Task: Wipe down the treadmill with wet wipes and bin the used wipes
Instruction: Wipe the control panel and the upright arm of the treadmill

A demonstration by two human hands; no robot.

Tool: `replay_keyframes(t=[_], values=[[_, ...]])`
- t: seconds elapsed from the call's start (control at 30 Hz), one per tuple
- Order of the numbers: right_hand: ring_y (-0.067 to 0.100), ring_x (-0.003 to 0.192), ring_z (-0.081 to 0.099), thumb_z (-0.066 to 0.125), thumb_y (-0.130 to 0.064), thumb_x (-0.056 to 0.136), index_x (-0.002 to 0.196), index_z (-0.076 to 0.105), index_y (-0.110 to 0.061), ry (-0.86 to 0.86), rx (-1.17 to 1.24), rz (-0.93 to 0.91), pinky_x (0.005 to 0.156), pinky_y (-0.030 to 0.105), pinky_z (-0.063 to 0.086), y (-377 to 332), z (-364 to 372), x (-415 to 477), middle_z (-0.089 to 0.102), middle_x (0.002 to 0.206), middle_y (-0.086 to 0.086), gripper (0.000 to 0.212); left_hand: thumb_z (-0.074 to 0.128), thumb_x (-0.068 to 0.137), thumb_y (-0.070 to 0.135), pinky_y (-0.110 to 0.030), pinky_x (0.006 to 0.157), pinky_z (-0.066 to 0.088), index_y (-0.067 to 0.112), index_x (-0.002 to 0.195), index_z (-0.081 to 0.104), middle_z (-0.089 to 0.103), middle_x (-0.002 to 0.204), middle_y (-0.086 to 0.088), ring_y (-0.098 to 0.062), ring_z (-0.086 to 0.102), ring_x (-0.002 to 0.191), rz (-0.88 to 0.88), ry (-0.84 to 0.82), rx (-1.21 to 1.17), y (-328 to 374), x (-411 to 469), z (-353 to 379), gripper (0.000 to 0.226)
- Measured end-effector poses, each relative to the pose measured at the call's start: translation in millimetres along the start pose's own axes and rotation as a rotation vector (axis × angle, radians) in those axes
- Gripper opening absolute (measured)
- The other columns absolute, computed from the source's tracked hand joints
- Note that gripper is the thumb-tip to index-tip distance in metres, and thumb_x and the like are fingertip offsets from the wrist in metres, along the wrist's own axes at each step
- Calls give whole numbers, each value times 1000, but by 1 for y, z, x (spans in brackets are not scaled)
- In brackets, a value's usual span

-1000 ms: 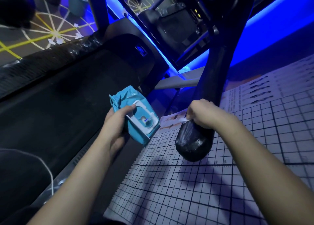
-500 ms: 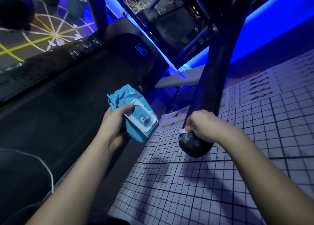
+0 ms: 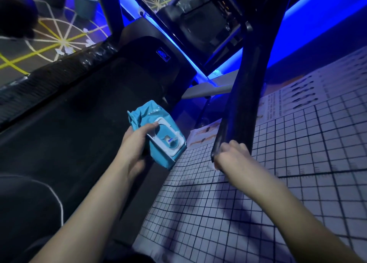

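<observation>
Holding wipes pack (image 3: 158, 130), likely soft and light: left hand (image 3: 135, 145) curled round its body. Right hand (image 3: 233, 158), at the pack's three o'clock, clasps handrail (image 3: 245, 103).

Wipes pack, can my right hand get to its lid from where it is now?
Probably yes. The left hand holds the wipes pack lid side up, and nothing lies between it and the right hand, though that hand currently grips the handrail end.
</observation>
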State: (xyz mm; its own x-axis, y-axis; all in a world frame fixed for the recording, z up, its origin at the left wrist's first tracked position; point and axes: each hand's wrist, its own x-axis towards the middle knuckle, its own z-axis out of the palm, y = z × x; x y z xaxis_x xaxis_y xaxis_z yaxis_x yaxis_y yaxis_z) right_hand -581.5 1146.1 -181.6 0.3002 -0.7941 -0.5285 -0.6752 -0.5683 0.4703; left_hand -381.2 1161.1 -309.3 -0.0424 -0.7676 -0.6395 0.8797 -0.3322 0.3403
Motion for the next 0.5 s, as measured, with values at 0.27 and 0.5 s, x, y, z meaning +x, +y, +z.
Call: replay_keyframes(t=[0.27, 0.5], values=[[17, 89, 57, 70, -10, 93, 100, 76, -14, 617, 674, 37, 81, 27, 45, -39, 47, -25, 59, 95, -5, 10, 67, 98, 6, -35, 62, 63, 2, 139, 63, 77, 108, -14, -23, 79, 81, 53, 34, -33, 12, -17, -31, 41], [6, 96, 68, 73, -16, 91, 98, 77, -23, 804, 1423, 618, 79, 13, 51, -109, 33, -69, 72, 100, -5, 10, 86, 77, 19, -65, 106, 50, 11, 142, 64, 70, 136, -19, -42, 68, 123, 14, -102, -57, 44, -60, -84, 69]])
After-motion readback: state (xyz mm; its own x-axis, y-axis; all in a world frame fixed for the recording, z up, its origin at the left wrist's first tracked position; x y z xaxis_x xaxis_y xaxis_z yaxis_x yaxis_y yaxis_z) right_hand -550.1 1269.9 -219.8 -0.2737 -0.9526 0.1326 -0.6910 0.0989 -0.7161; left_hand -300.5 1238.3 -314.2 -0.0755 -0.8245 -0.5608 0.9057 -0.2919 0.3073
